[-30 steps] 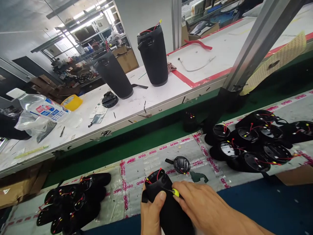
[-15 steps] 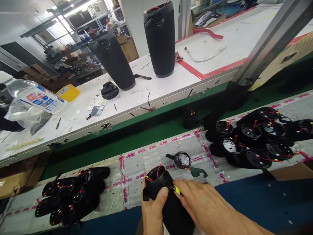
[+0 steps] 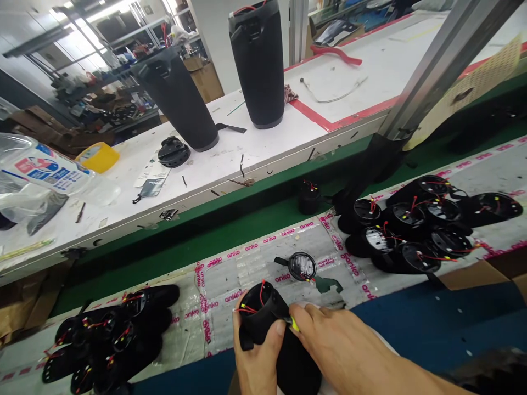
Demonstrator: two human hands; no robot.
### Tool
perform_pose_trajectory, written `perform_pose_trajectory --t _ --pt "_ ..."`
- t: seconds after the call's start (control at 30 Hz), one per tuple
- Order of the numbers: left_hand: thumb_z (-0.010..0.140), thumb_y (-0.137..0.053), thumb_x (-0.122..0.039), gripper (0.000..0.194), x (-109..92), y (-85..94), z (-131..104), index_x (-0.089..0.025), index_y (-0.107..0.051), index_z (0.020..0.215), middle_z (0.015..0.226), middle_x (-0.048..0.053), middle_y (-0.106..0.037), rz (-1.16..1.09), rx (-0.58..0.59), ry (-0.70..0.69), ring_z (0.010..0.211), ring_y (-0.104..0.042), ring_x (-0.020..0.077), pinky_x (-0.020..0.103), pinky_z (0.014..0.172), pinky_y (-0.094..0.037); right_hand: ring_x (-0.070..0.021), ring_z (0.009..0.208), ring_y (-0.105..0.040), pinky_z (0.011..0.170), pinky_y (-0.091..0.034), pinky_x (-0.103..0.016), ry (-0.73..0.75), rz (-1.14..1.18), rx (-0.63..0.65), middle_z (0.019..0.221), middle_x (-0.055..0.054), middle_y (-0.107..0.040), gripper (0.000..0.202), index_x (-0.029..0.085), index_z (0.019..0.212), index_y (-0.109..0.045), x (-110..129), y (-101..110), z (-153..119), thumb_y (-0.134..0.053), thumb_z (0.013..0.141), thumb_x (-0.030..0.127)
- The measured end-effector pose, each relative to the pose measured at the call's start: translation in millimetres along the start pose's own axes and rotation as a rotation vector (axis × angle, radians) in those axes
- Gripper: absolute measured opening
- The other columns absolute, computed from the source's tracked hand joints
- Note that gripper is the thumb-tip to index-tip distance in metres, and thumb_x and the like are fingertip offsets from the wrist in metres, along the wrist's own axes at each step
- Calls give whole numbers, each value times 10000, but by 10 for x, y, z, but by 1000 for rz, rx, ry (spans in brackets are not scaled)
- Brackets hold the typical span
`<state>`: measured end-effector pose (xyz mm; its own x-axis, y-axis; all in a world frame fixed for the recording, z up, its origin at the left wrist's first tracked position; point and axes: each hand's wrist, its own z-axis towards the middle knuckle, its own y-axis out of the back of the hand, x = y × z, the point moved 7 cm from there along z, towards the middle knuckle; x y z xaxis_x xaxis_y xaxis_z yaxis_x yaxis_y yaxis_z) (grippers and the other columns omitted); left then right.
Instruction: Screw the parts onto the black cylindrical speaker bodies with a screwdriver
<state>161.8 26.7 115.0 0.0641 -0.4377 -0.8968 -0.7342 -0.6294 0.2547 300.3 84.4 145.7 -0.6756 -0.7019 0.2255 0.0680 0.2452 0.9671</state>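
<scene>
A black cylindrical speaker body [image 3: 297,359] tilts toward me, its open end up, with red wires [image 3: 262,296] and small yellow connectors inside. My left hand [image 3: 260,351] wraps round its upper part, the thumb lying along the near side. In my right hand [image 3: 329,329] is a small yellow-handled tool [image 3: 293,323], its thin tip against the body's side just below the rim. The fingers hide most of the handle, so I cannot tell its exact kind. Beyond the speaker body, a round black cap [image 3: 302,266] with a strap lies on the taped covering.
Several wired speaker bodies lie in a cluster on the left [image 3: 115,329] and another on the right [image 3: 411,219]. Two speakers [image 3: 259,71] stand on the white bench [image 3: 214,170], near yellow tape [image 3: 99,157] and a plastic bottle [image 3: 53,167]. A metal post [image 3: 428,71] rises at right.
The view has shifted slightly, moving the bench things leftward. My right hand has come down a little along the speaker body with the yellow-handled tool. The left hand keeps its grip.
</scene>
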Motion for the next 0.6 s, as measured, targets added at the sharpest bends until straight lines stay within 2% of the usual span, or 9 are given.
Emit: perform_pose_trajectory --t 0.13,0.27,0.33,0.43,0.5,0.6 --pt "609 -834 -478 772 1 -27 -23 -244 -566 1294 1097 63 -707 -13 -2 33 996 -670 273 336 876 -511 -186 502 -598 437 -159 -367 39 -48 -37 700 15 -620 362 234 899 -470 17 74 12 -602 657 -1" --pt "635 -814 -467 757 4 -34 -3 -248 -548 1310 1137 64 -691 48 9 0 1034 -658 280 350 902 -499 -186 497 -588 415 -183 -347 63 -43 -8 686 9 -605 356 235 850 -482 37 29 51 -596 631 -20" --pt "654 -803 -471 719 29 -13 15 -235 -567 1290 1134 70 -686 75 -15 -5 1081 -634 295 368 938 -479 -197 538 -613 430 -257 -326 51 15 -16 715 3 -624 306 230 873 -508 27 -6 51 -590 698 -8" --pt "657 -814 -450 715 50 -78 45 -225 -570 1290 1163 80 -686 -109 54 -6 1171 -604 310 384 1012 -460 -206 677 -673 554 -410 -302 -9 218 -86 820 -6 -674 217 222 997 -539 -50 -6 -29 -535 853 59" --pt "630 -842 -427 754 60 -145 75 -210 -569 1298 1159 87 -697 -247 113 33 1188 -603 316 399 1048 -451 -204 770 -690 645 -460 -306 -9 354 -173 908 -21 -698 199 225 1074 -538 -105 70 -135 -462 930 111" --pt "681 -803 -483 746 105 -164 134 -176 -562 1316 1099 105 -722 -349 95 155 1130 -644 324 436 1011 -489 -205 867 -696 708 -489 -308 40 468 -305 1021 -53 -714 223 234 1158 -539 -176 261 -286 -384 1002 200"
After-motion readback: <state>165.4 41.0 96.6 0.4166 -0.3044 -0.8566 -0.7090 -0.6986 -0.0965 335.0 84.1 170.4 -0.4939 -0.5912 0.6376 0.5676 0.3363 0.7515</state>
